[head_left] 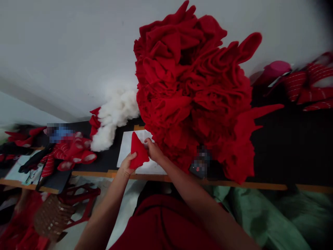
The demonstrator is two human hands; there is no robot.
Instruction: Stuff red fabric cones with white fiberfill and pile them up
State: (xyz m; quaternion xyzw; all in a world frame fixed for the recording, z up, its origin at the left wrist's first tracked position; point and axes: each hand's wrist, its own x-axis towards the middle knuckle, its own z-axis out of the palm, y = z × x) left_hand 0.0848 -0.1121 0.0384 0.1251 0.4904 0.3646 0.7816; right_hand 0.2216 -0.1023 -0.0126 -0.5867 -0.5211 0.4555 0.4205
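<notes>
My left hand is closed on the lower left of a small red cone-shaped felt piece, thumb across its front. The point of the piece faces up and away from me. Close by its right edge is my right hand, fingers curled in toward the thumb; what they hold, if anything, is too small to make out. Beneath both hands lie white paper sheets on the black tabletop. A tall heap of red felt pieces rises just beyond and to the right of my hands.
White stuffing sits left of the heap against the wall. Red striped stuffed pieces lie farther left, others at far right. A dark blurred object rests near the front edge. Below are a brown woven chair and green sacks.
</notes>
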